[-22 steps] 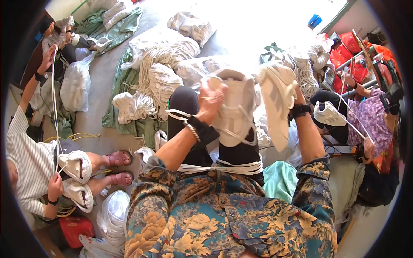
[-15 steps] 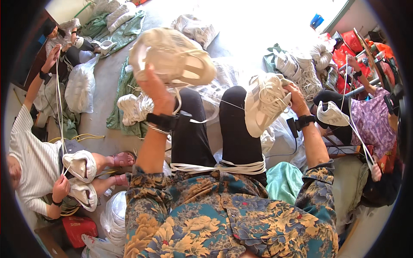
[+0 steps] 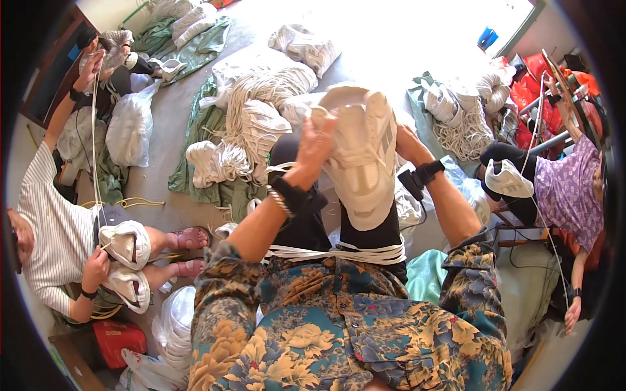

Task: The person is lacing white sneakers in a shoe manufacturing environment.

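A white-and-grey sneaker (image 3: 362,166) is held up above my thighs, its toe pointing down toward me and its laces threaded across the front. My left hand (image 3: 315,142) is closed at the sneaker's left side by the upper part, fingers slightly blurred. On the other side my right hand (image 3: 411,144) grips the sneaker's edge, with its fingertips partly hidden behind it. Whether the second sneaker is behind this one, I cannot tell. A bundle of flat white laces (image 3: 336,254) lies across my lap.
Beyond my knees lie heaped white laces (image 3: 270,88) and sneakers (image 3: 264,127) on green sacking. A person in a striped shirt (image 3: 49,218) sits left, pulling laces on sneakers; another in a purple top (image 3: 567,176) sits right, stretching a lace. A green cloth (image 3: 426,275) is beside my right thigh.
The two sneakers held apart have come together in front of me, and only one shows clearly. My left hand has moved right and down; my right hand has shifted slightly left.
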### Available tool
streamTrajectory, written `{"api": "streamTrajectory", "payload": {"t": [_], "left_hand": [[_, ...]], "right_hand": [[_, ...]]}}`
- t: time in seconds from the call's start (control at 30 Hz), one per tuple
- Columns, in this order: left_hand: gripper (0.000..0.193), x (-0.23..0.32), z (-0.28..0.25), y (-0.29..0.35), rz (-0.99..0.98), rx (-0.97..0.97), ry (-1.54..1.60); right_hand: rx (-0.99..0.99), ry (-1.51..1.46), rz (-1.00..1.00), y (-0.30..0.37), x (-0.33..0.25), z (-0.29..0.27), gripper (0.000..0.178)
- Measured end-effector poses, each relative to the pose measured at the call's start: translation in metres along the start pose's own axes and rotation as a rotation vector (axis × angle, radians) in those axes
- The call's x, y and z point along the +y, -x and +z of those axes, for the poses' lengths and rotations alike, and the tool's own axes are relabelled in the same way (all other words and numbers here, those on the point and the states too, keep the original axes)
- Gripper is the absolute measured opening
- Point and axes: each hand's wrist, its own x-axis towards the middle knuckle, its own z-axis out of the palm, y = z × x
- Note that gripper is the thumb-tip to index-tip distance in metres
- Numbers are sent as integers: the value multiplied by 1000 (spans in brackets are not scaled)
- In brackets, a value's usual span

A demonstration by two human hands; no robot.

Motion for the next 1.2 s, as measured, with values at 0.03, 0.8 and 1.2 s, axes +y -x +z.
{"api": "streamTrajectory", "payload": {"t": [0.03,0.8,1.2], "left_hand": [[44,-6,19,-6,2,-33,12],[87,-41,-2,77,103,-230,-589],[23,-30,-48,92,78,-182,-489]], "right_hand": [[120,-594,113,7,46,19,25],[48,-461,123,-20,-27,2,39],[64,-312,7,-49,-51,44,45]]}}
